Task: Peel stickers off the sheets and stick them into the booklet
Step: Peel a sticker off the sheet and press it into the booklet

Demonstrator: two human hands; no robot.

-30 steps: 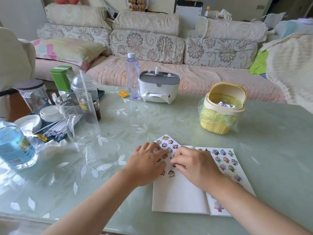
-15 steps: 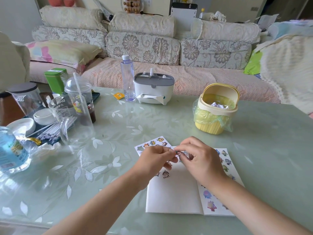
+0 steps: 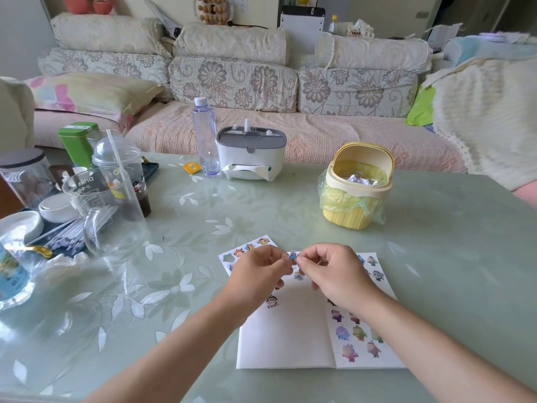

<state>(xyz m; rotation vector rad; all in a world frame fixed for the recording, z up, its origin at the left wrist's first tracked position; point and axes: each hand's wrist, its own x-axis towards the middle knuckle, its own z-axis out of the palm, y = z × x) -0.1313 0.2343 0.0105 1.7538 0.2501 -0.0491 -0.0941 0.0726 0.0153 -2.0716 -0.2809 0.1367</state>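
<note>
Pinching one tiny, irregular blue sticker (image 3: 293, 255), left hand (image 3: 257, 276) meets right hand (image 3: 334, 276).

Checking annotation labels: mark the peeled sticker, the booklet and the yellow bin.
peeled sticker (image 3: 293, 255): head view, middle of its printed face.
booklet (image 3: 286, 338): head view, blank part of the left page.
yellow bin (image 3: 351, 218): head view, ribbed front wall below the bag.

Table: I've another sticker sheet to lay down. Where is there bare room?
Bare patches: right of the booklet and yellow bin, out to the table edge; also between the tissue box and the booklet. The left end is crowded with cups.
</note>
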